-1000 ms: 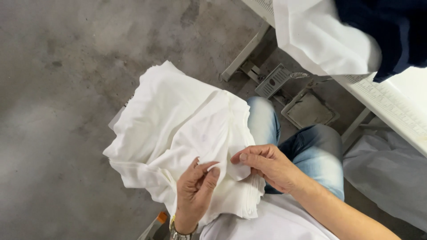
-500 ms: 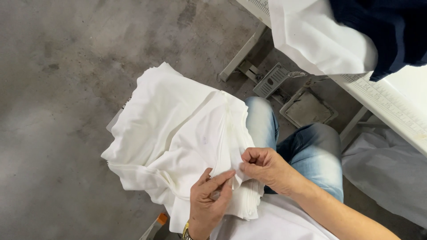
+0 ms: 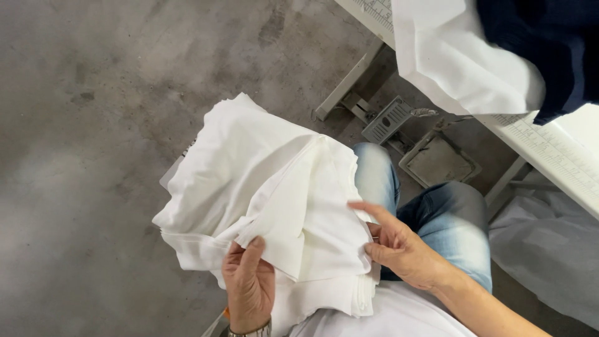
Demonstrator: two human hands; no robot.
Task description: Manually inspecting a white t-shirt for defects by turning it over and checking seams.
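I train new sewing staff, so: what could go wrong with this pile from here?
The stack of white fabric pieces overhangs the lap above a stained grey concrete floor; layers could slide off and soil. The left hand and right hand grip only its near edge, so the layers may fan out of alignment.

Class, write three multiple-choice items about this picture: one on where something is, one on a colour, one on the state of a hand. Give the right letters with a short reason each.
1. Where does the stack of white cloth lie?
A. on the person's lap
B. on the pedal
C. on the tabletop

2. What colour is the cloth beside the white sheet on the table?
A. red
B. dark blue
C. green

3. What is the left hand doing?
A. hanging free
B. gripping the pedal
C. holding a fold of the stack

Answers: 1 A, the stack rests over the jeans; 2 B, the dark blue cloth overlaps the sheet; 3 C, its fingers close on a fold, while the right hand touches the stack's edge.
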